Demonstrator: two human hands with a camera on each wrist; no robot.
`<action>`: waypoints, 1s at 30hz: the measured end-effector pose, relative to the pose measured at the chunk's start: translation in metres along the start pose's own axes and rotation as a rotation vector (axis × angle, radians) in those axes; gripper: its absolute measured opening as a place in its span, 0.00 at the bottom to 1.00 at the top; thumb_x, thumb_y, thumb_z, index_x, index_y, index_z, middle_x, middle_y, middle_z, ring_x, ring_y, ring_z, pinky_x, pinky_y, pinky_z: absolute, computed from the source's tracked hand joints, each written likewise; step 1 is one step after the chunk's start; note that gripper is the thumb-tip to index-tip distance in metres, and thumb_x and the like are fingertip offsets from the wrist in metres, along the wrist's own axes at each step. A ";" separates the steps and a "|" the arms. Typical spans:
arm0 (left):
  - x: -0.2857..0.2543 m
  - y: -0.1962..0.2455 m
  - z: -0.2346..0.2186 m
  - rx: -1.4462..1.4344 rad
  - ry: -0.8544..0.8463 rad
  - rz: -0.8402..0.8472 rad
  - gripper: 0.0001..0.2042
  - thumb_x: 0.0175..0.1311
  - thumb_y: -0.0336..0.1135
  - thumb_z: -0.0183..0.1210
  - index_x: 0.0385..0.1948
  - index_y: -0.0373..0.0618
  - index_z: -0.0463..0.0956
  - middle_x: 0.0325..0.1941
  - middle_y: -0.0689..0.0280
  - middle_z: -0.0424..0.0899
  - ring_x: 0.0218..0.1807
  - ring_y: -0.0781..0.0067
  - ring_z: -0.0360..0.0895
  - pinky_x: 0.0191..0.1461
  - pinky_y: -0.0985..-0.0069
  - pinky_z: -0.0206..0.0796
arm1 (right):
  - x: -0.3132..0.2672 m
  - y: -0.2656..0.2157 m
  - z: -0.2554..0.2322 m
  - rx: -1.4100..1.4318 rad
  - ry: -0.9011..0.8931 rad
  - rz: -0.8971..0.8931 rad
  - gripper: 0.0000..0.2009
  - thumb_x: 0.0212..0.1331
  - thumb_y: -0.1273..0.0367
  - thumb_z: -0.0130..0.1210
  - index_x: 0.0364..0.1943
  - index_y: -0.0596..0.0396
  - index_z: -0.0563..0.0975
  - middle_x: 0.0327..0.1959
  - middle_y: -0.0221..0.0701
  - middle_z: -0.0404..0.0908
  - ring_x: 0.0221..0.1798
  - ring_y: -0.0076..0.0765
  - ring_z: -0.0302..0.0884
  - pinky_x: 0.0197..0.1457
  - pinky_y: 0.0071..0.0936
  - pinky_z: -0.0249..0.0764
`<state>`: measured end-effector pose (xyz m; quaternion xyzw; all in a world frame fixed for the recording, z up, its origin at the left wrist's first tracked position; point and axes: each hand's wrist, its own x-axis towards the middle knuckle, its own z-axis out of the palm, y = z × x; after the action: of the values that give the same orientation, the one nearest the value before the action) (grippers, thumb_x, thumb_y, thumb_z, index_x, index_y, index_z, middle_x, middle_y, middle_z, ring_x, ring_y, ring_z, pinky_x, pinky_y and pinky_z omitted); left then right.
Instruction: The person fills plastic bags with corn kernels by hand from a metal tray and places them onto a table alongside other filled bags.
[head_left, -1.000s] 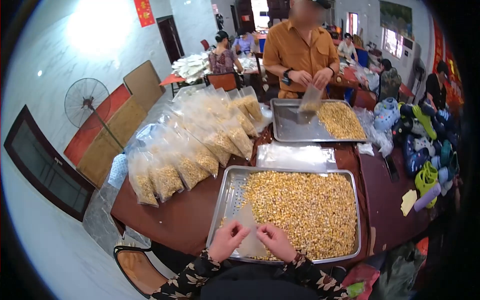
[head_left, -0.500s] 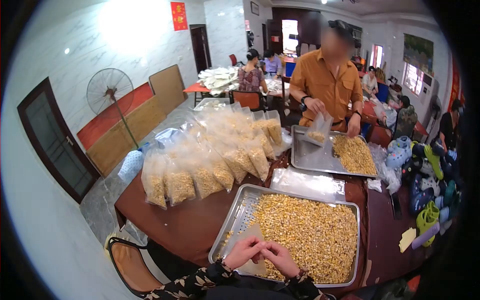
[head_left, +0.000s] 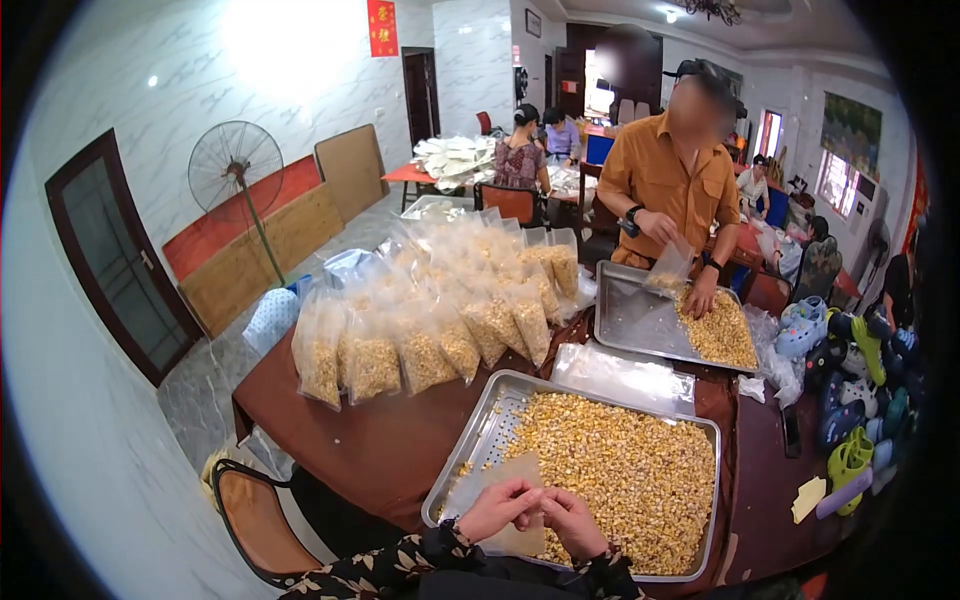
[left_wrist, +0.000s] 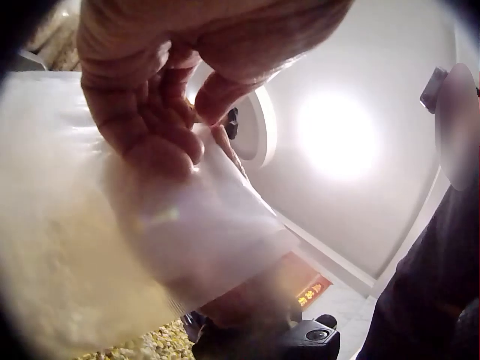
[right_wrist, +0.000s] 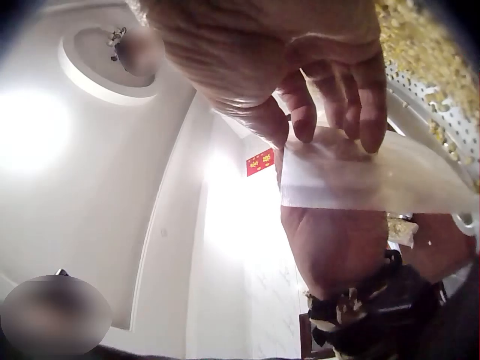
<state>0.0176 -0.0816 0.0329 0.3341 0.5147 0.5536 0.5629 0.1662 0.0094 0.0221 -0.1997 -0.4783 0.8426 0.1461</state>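
Observation:
Both hands meet over the near left part of a metal tray [head_left: 716, 500] of loose corn kernels [head_left: 620, 470]. Between them is an empty clear plastic bag [head_left: 522, 468], hanging flat above the tray. My left hand [head_left: 498, 508] pinches the bag's edge between thumb and curled fingers, as the left wrist view shows. My right hand [head_left: 574, 524] pinches the same edge close beside it, thumb against fingertips. Seen from the right wrist, the see-through bag [right_wrist: 337, 180] overlaps the left hand behind it.
Filled bags of corn [head_left: 425, 350] stand bunched at the left. Beyond my tray lie a stack of flat plastic bags [head_left: 625, 378] and a second tray [head_left: 625, 325], where a person in orange [head_left: 665, 185] works. Shoes [head_left: 850, 400] crowd the right side; a phone [head_left: 791, 430] lies nearby.
My hands have come together at the bag's edge from slightly apart. The head view has swung, shifting the scene rightward and down. Across the table, the person's hand has reached down into the corn.

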 end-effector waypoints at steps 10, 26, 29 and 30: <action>-0.002 -0.004 0.000 -0.016 -0.003 0.015 0.12 0.69 0.41 0.50 0.35 0.40 0.71 0.25 0.72 0.73 0.25 0.85 0.71 0.29 0.85 0.66 | 0.002 0.005 -0.006 0.079 -0.055 0.017 0.13 0.68 0.64 0.42 0.43 0.61 0.72 0.35 0.35 0.78 0.40 0.34 0.76 0.48 0.32 0.71; -0.002 -0.004 0.002 0.027 -0.005 0.000 0.13 0.68 0.44 0.51 0.36 0.41 0.71 0.27 0.72 0.74 0.26 0.85 0.71 0.30 0.85 0.66 | 0.005 0.019 -0.012 0.018 0.053 -0.002 0.13 0.69 0.64 0.43 0.44 0.61 0.71 0.36 0.34 0.77 0.38 0.33 0.77 0.46 0.32 0.74; -0.001 -0.006 0.001 0.020 -0.001 -0.003 0.13 0.69 0.44 0.51 0.36 0.41 0.71 0.27 0.72 0.73 0.26 0.85 0.71 0.30 0.85 0.66 | 0.005 0.018 -0.013 0.023 0.034 -0.004 0.13 0.68 0.64 0.43 0.44 0.62 0.71 0.36 0.34 0.77 0.38 0.32 0.77 0.46 0.32 0.74; -0.001 -0.006 0.002 0.021 0.001 -0.002 0.13 0.69 0.44 0.51 0.36 0.41 0.71 0.27 0.72 0.73 0.26 0.85 0.71 0.30 0.85 0.66 | 0.004 0.017 -0.012 0.023 0.033 -0.004 0.13 0.68 0.64 0.43 0.44 0.62 0.71 0.36 0.34 0.77 0.38 0.32 0.77 0.46 0.32 0.74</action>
<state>0.0212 -0.0834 0.0279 0.3391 0.5210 0.5479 0.5598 0.1671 0.0120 0.0007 -0.2108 -0.4664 0.8445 0.1577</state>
